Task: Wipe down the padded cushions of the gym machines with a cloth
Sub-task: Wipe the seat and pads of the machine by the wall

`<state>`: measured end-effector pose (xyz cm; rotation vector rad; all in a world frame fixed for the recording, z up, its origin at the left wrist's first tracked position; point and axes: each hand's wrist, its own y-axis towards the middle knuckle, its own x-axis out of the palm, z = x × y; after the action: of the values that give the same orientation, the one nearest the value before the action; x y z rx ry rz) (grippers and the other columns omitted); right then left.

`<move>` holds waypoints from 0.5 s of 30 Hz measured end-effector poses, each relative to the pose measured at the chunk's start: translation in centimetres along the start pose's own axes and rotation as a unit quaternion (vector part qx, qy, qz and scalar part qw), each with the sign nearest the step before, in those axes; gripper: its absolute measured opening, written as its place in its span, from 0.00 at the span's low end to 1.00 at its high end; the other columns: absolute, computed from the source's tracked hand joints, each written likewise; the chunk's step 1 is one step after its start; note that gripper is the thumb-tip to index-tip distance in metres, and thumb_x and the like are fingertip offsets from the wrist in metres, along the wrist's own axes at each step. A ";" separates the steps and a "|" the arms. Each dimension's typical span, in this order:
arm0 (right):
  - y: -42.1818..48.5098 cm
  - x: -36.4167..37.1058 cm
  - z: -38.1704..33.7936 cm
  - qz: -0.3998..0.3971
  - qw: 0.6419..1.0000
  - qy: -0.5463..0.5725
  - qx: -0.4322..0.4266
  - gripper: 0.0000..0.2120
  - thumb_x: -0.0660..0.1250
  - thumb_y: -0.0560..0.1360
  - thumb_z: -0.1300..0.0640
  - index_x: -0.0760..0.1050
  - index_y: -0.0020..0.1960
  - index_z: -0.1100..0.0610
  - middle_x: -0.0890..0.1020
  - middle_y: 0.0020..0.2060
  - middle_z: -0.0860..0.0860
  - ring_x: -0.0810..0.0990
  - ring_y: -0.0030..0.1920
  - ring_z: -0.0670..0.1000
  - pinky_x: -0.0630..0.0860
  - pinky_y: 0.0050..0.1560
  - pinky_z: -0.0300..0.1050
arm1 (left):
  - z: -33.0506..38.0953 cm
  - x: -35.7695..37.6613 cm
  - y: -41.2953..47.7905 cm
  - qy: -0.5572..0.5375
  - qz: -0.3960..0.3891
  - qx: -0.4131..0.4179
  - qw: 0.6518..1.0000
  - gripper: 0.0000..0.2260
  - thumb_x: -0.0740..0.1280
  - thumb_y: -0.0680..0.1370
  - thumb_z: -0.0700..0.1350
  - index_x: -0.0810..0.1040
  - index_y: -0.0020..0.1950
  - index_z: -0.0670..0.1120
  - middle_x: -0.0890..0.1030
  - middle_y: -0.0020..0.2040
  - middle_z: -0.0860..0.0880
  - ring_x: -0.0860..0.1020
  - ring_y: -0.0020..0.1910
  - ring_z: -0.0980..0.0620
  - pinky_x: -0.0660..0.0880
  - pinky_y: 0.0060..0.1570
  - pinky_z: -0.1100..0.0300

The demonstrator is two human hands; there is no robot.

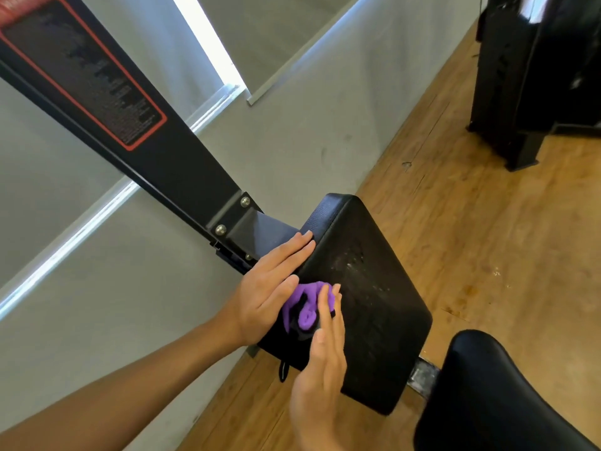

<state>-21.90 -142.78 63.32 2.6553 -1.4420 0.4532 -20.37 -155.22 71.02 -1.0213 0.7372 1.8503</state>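
The crumpled cloth [307,304] at lower centre is bright purple, with a black patch in its folds. The rectangular padded vinyl cushion [374,288] under it is black, flecked with whitish scuffs across its middle. In the upper left, the slanting metal frame beam [182,177] is matt black, and its label [87,76] is dark with a red outline. The wall [309,141] is plain grey. The plank floor [487,239] is honey-brown with wood grain. At lower right, the rounded cushion [504,395] is glossy black.

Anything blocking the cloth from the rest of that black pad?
Nothing visible. The cloth sits near the pad's left edge, under the right hand's fingers. The scuffed surface to its right is bare. The left hand lies flat along the left edge, beside the cloth, not across that surface.
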 end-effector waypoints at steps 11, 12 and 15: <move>9.3 1.7 -2.9 -0.007 0.992 -0.119 -0.033 0.31 0.53 0.85 0.42 0.41 0.82 0.41 0.42 0.81 0.37 0.36 0.79 0.37 0.44 0.82 0.55 | -1.1 0.5 -0.2 -0.055 0.040 0.039 0.997 0.24 0.52 0.85 0.49 0.67 0.80 0.44 0.67 0.81 0.50 0.62 0.81 0.51 0.61 0.79 0.40; 11.3 1.4 -3.3 0.010 0.990 -0.136 -0.040 0.30 0.55 0.85 0.44 0.46 0.83 0.46 0.47 0.82 0.41 0.39 0.80 0.39 0.46 0.82 0.55 | -1.0 0.6 -0.2 -0.045 0.043 0.040 0.997 0.24 0.52 0.85 0.49 0.66 0.80 0.45 0.66 0.81 0.51 0.62 0.81 0.52 0.61 0.79 0.41; 13.4 1.6 -3.7 0.049 0.984 -0.153 -0.070 0.24 0.56 0.86 0.47 0.59 0.81 0.45 0.57 0.82 0.46 0.47 0.82 0.44 0.52 0.81 0.58 | -1.2 0.7 -0.1 -0.038 0.040 0.037 0.998 0.24 0.53 0.85 0.48 0.66 0.81 0.45 0.66 0.81 0.52 0.62 0.82 0.53 0.61 0.80 0.42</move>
<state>-33.02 -150.72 66.41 2.6348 -1.6211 -0.0567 -20.11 -155.84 69.85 -0.8816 0.8061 1.9052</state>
